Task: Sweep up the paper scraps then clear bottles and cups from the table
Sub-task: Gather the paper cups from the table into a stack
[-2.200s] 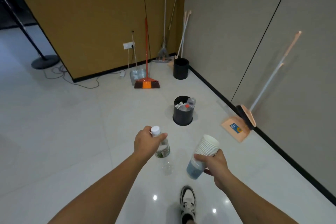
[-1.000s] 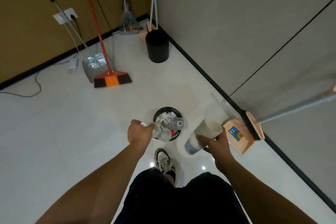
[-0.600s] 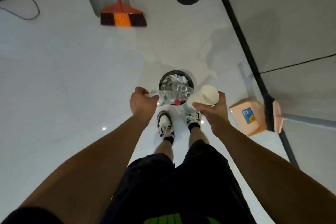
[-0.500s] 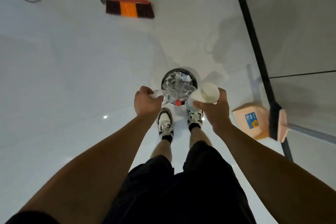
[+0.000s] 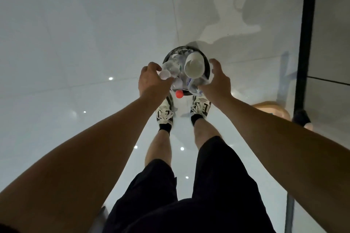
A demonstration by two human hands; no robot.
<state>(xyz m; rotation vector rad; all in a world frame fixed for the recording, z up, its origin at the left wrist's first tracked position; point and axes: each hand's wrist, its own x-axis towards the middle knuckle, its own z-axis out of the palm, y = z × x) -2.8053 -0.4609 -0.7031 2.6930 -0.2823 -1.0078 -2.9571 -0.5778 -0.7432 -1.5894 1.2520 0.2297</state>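
A black waste bin (image 5: pixel 206 62) stands on the floor just past my shoes, filled with paper scraps and clear bottles. A stack of white paper cups (image 5: pixel 193 67) lies tilted on top of its contents. My right hand (image 5: pixel 217 79) hovers at the bin's right rim with fingers spread, holding nothing. My left hand (image 5: pixel 151 79) is at the left rim, its fingers still curled around the white-capped end of a clear water bottle (image 5: pixel 168 71) that rests over the bin. Another bottle's red cap (image 5: pixel 179 94) pokes over the near rim.
Glossy white floor tiles surround the bin. A peach dustpan with a brush (image 5: pixel 272 108) sits to the right by the wall's black baseboard (image 5: pixel 306 43). My two shoes (image 5: pixel 164 113) are planted right at the bin.
I walked up to the bin and bent over it. My right hand let the cup stack go into the bin and opened. My left hand lowered the bottle onto the bin.
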